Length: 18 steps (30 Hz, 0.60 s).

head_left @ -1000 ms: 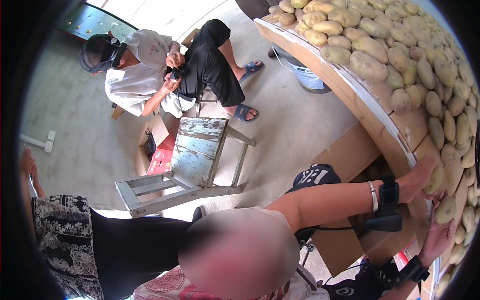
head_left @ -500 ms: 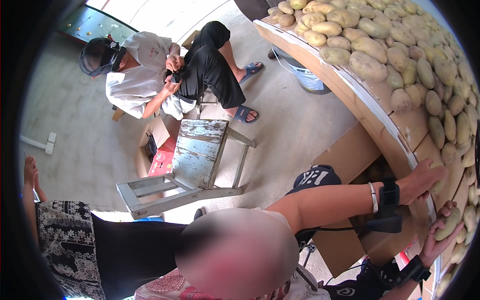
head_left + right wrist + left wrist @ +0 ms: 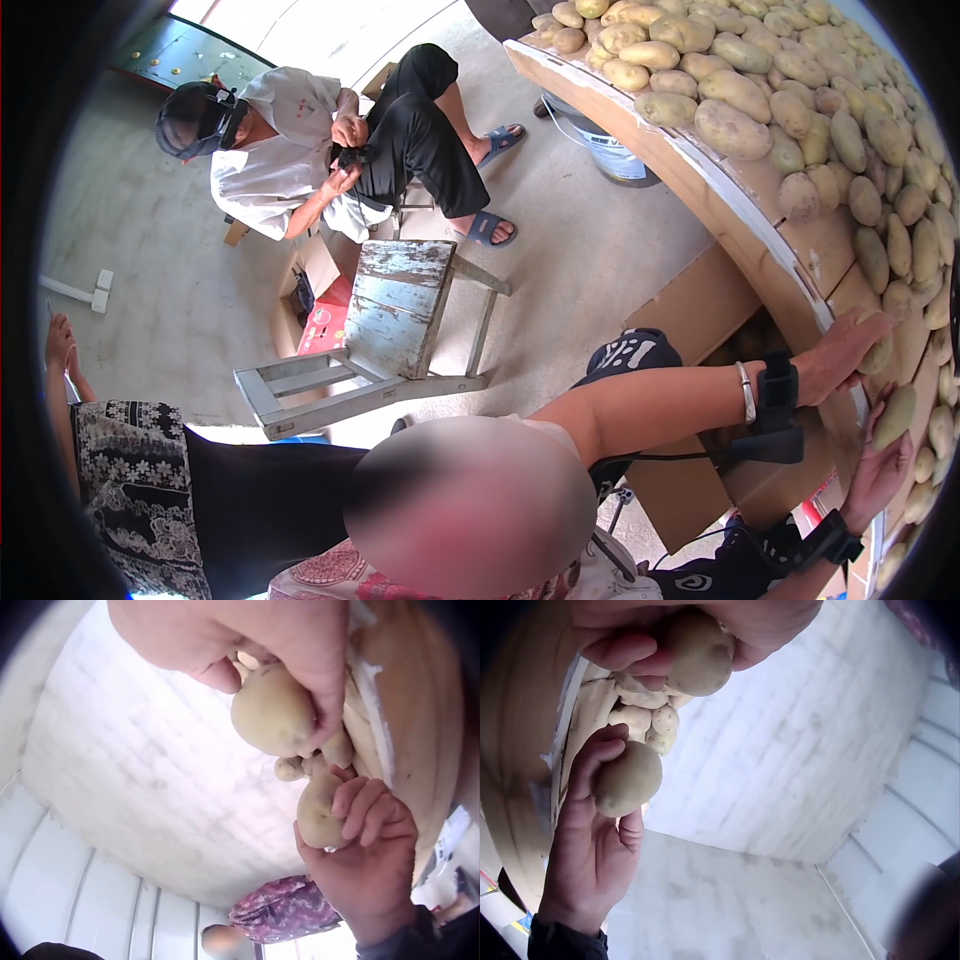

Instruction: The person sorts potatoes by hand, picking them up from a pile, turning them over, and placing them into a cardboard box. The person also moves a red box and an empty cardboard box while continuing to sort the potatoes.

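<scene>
My left hand (image 3: 840,355), with a silver bracelet behind it, grips a pale yellow-brown potato (image 3: 878,355) at the table edge. Just below it in the head view, my right hand (image 3: 880,475) holds a second potato (image 3: 893,415) between thumb and fingers, palm turned up. The left wrist view has the left-hand potato (image 3: 699,656) under curled fingers and the right-hand potato (image 3: 628,780) lower down. From the right wrist, a rounded potato (image 3: 274,712) sits in my right grip. The two held potatoes are close together but apart.
A large heap of potatoes (image 3: 740,95) covers the cardboard-topped table (image 3: 740,215). Below its edge are an open cardboard box (image 3: 690,300) and a bucket (image 3: 610,145). A worn wooden chair (image 3: 400,300) stands nearby. A seated person (image 3: 280,150) handles a small dark object.
My right hand has turned its potato, its fingers curling and then shifting around it. My left hand has moved over its potato and stays near the same spot, still holding it.
</scene>
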Available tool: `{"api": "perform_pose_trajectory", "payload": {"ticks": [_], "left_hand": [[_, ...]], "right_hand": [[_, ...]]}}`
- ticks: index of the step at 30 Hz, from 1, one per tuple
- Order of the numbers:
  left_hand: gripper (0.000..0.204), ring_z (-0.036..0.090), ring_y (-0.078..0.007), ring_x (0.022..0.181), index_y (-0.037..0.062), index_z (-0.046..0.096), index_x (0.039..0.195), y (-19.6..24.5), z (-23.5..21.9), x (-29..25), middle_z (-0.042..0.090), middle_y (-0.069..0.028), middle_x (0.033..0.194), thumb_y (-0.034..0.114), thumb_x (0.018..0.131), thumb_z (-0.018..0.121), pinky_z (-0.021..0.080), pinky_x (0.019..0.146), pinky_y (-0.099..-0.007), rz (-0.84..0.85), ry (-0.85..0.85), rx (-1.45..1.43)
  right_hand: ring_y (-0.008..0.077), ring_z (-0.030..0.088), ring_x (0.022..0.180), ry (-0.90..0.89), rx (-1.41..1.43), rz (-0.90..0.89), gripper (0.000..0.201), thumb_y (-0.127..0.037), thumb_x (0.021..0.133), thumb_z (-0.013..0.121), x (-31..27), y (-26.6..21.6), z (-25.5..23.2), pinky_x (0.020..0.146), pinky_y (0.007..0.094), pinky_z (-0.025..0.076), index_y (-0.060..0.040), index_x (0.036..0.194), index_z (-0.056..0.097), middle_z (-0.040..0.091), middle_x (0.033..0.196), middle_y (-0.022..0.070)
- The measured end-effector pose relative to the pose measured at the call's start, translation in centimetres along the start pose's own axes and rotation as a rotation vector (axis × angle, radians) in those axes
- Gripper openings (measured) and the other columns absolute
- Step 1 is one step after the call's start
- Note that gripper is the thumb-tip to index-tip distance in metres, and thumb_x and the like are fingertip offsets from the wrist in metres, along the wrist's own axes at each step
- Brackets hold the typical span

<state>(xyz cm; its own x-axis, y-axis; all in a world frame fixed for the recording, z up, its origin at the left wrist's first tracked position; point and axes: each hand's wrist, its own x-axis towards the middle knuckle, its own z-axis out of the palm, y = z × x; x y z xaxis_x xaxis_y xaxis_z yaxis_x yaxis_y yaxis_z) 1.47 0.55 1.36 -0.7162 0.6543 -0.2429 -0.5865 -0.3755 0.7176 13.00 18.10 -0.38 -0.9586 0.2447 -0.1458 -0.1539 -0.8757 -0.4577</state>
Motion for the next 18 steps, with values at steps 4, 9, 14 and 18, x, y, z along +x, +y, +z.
{"api": "perform_pose_trajectory", "payload": {"ticks": [4, 9, 14, 18], "left_hand": [[0.037, 0.041, -0.0083, 0.047, 0.0089, 0.04, 0.091, -0.1, -0.3, 0.1, 0.045, -0.0025, 0.067, 0.044, 0.083, 0.045, 0.031, 0.038, -0.0225, -0.005, -0.041, 0.041], [0.035, 0.043, -0.0104, 0.05, 0.0087, 0.04, 0.096, -0.1, -0.1, 0.0, 0.047, -0.0046, 0.077, 0.041, 0.083, 0.045, 0.037, 0.043, -0.0246, -0.03, -0.054, 0.005], [0.031, 0.046, -0.0149, 0.054, 0.0073, 0.037, 0.098, -0.6, 0.0, 0.1, 0.046, -0.0059, 0.08, 0.033, 0.083, 0.044, 0.045, 0.051, -0.0285, -0.025, -0.084, -0.081], [0.029, 0.048, -0.0163, 0.054, 0.0068, 0.036, 0.098, -1.0, -0.2, 0.3, 0.046, -0.0074, 0.079, 0.031, 0.084, 0.043, 0.044, 0.049, -0.0279, -0.058, -0.099, -0.135]], "right_hand": [[0.0322, 0.016, 0.131, -0.004, -0.106, -0.02, 0.053, -0.003, 0.09, 0.033, 0.1, 0.1, -0.2, 0.108, 0.0429, 0.023, 0.0052, 0.136, 0.008, 0.015, 0.139, 0.0234], [0.029, 0.026, 0.126, -0.179, -0.04, -0.047, 0.053, -0.012, 0.092, 0.037, 0.8, -0.3, -2.1, 0.1, 0.0377, 0.033, 0.0059, 0.135, 0.011, 0.015, 0.138, 0.0229], [0.0274, 0.033, 0.119, -0.417, 0.137, 0.146, 0.052, -0.027, 0.094, 0.038, 1.1, -1.0, -3.6, 0.087, 0.0322, 0.039, 0.0061, 0.131, 0.021, 0.016, 0.138, 0.0227], [0.029, 0.037, 0.116, -0.315, 0.283, 0.225, 0.051, -0.031, 0.095, 0.035, 0.4, -0.9, -2.7, 0.089, 0.0346, 0.039, 0.0031, 0.132, 0.023, 0.017, 0.139, 0.0211]]}}
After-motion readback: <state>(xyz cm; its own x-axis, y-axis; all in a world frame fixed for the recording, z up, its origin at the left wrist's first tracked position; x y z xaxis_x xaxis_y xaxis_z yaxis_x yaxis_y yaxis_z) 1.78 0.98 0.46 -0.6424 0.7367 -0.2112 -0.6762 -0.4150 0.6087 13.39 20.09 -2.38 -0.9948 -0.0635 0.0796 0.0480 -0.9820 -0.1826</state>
